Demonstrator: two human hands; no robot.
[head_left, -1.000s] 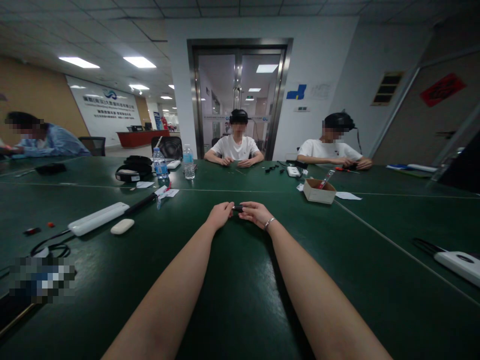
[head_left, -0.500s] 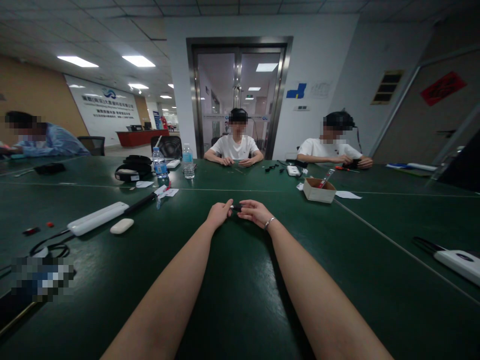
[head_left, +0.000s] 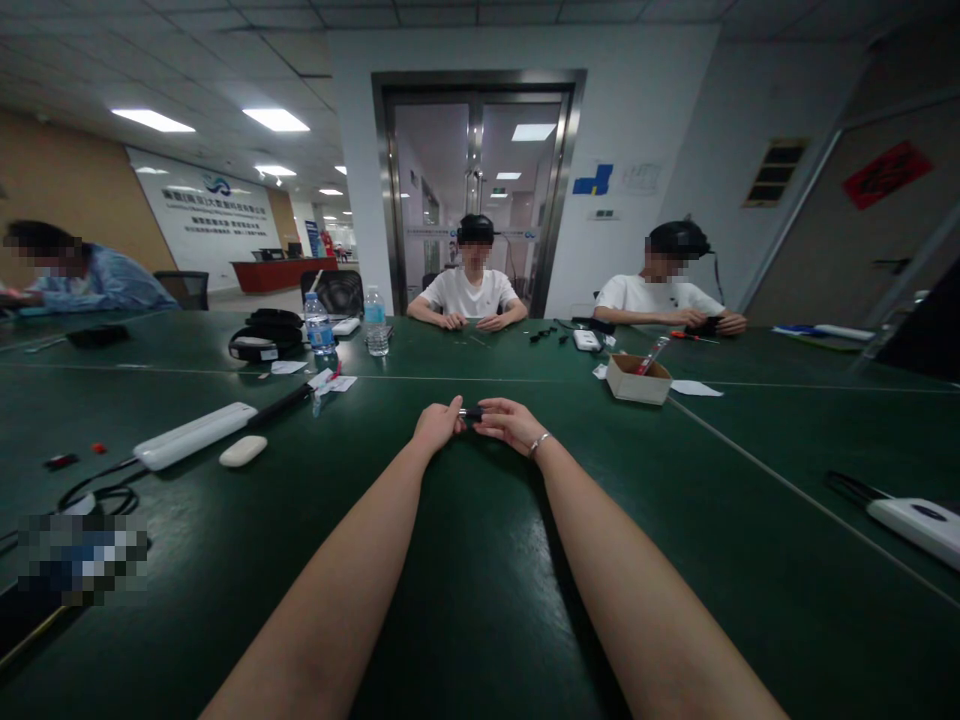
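A large dark green table (head_left: 480, 600) carries a white bar (head_left: 195, 436), a white oval case (head_left: 243, 451), two water bottles (head_left: 319, 326), black headsets (head_left: 266, 337), papers (head_left: 697, 390), a cardboard box (head_left: 638, 380) and a white device (head_left: 916, 527) at the right edge.

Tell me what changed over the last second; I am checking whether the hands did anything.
Almost nothing. The left hand and right hand still pinch the small dark object between their fingertips over the green table; the left forefinger has lifted slightly. The cardboard box stayed put.
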